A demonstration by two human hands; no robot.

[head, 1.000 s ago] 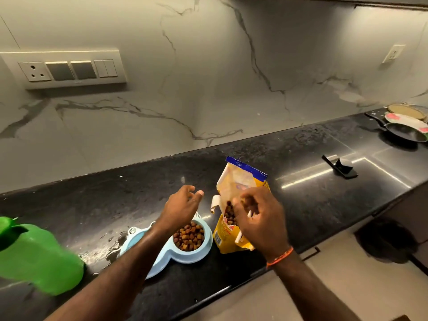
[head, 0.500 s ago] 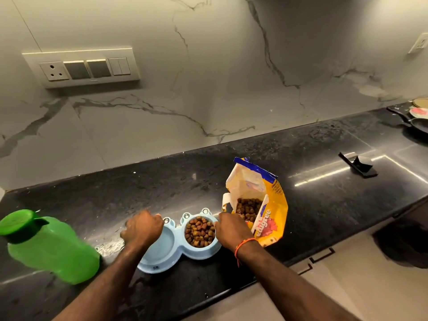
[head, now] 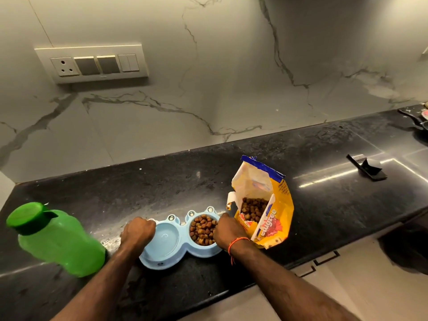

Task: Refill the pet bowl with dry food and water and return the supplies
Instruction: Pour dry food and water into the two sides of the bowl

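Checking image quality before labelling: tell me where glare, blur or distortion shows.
Head view: bright streaks of glare on the counter right of the bag; wide-angle bending curves the counter edge; the green bottle looks slightly soft; bowl and kibble are sharp.

Food bag (head: 275,218) reads "edigree" (partly hidden).

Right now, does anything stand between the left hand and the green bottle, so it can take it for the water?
Nothing visible does. The left hand grips the left edge of the blue double bowl, and the green bottle lies further left on the counter. Only bare, slightly wet counter shows between them.
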